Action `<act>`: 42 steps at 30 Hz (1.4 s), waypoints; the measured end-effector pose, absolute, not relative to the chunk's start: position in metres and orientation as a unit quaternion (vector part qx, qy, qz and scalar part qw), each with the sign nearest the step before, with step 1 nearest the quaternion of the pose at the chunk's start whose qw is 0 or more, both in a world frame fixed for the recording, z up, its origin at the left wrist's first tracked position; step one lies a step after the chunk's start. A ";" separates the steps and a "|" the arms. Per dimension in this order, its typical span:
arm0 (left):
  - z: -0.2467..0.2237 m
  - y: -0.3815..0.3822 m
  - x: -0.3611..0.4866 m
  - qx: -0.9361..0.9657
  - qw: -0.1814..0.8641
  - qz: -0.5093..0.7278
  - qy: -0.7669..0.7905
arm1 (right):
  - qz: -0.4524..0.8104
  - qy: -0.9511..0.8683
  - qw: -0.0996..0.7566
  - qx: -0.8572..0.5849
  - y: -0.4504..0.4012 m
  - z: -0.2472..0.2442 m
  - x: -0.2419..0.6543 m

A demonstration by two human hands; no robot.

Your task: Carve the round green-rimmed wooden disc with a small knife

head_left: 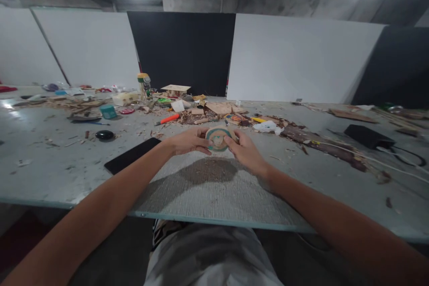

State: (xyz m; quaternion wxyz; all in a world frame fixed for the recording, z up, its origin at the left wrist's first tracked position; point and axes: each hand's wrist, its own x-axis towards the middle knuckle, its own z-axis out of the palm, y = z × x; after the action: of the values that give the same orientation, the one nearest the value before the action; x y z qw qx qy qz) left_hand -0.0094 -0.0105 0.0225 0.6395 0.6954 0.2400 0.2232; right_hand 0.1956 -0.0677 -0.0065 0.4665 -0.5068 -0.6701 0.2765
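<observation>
So the round disc [217,140], wood-coloured with a green ring, is right in the middle, held up between both hands over the near part of the counter [214,196]. It's round, so no long axis to speak of. The left grip [183,141] is clamped on its left rim, fingers wrapped about the edge. The right grip [247,151] is closed around a slim tool [232,133], with the thumb pressing on the right side of the disc's face.

That tool's the bit with a real long axis: it slants from the right grip up and leftward, tip pointing away from the person, by the disc's far right edge. Right hand's clearly the nearer one to it. Can't tell if the tip touches the wood, it's too small.

Further out, a dark flat slab [132,156] lies beside the left forearm, a black mouse-like thing [105,135] is further left, and an orange cutter [169,119] lies beyond the left hand, next to wood scraps [219,107].
</observation>
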 end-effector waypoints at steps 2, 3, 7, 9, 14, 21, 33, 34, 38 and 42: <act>0.023 -0.012 -0.009 0.708 0.629 0.227 0.227 | 0.320 -0.649 0.474 -0.502 -0.068 -0.007 0.197; 0.023 -0.013 -0.009 0.714 0.625 0.227 0.218 | 0.334 -0.639 0.481 -0.499 -0.068 -0.008 0.197; 0.024 -0.016 -0.008 0.740 0.596 0.238 0.199 | 0.375 -0.605 0.498 -0.495 -0.068 -0.007 0.196; 0.024 -0.017 -0.007 0.754 0.572 0.248 0.206 | 0.400 -0.585 0.494 -0.503 -0.070 -0.005 0.194; 0.020 -0.016 -0.003 0.805 0.476 0.275 0.222 | 0.480 -0.547 0.472 -0.497 -0.076 -0.004 0.187; 0.019 -0.016 -0.003 0.834 0.425 0.293 0.194 | 0.431 -0.589 0.454 -0.512 -0.077 -0.006 0.189; 0.021 -0.024 -0.001 0.784 0.505 0.258 0.251 | 0.355 -0.668 0.454 -0.471 -0.072 0.000 0.203; 0.021 -0.025 -0.001 0.790 0.494 0.257 0.257 | 0.357 -0.671 0.451 -0.468 -0.073 0.001 0.203; 0.023 -0.025 -0.002 0.800 0.471 0.265 0.262 | 0.357 -0.676 0.442 -0.469 -0.077 0.003 0.199; 0.025 -0.025 -0.003 0.801 0.469 0.269 0.257 | 0.363 -0.674 0.439 -0.470 -0.078 0.003 0.198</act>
State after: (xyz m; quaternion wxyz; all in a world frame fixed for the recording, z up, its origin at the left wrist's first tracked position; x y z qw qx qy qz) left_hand -0.0032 -0.0247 0.0246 0.4692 0.8011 0.2566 0.2687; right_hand 0.1981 -0.0783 0.0026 0.4394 -0.4699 -0.6739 0.3632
